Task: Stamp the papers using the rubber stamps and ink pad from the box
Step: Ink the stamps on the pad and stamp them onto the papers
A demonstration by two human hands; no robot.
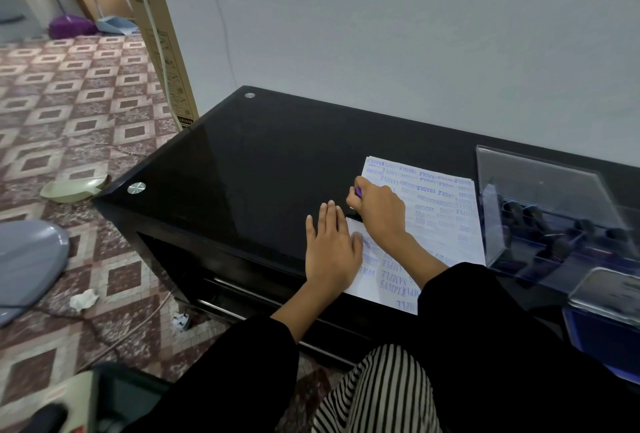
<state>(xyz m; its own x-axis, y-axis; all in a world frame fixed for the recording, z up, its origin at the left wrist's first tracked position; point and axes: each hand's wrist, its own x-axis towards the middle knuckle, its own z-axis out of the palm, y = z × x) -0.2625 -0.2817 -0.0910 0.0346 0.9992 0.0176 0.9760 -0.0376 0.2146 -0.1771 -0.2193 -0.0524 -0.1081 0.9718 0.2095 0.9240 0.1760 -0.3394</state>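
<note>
Sheets of paper (440, 211) crowded with blue stamped words lie on a black glass table (242, 173). A stamping stroke seems to be in hand: the right hand (379, 211), fingers curled round a purple-tipped rubber stamp (358, 192), holds it at the papers' left edge. The left hand (330, 245) lies flat, fingers straight, steadying the near sheet. The next move probably calls for a straight lift, to avoid smearing. A clear box (540, 190) of stamps stands just to the right.
</note>
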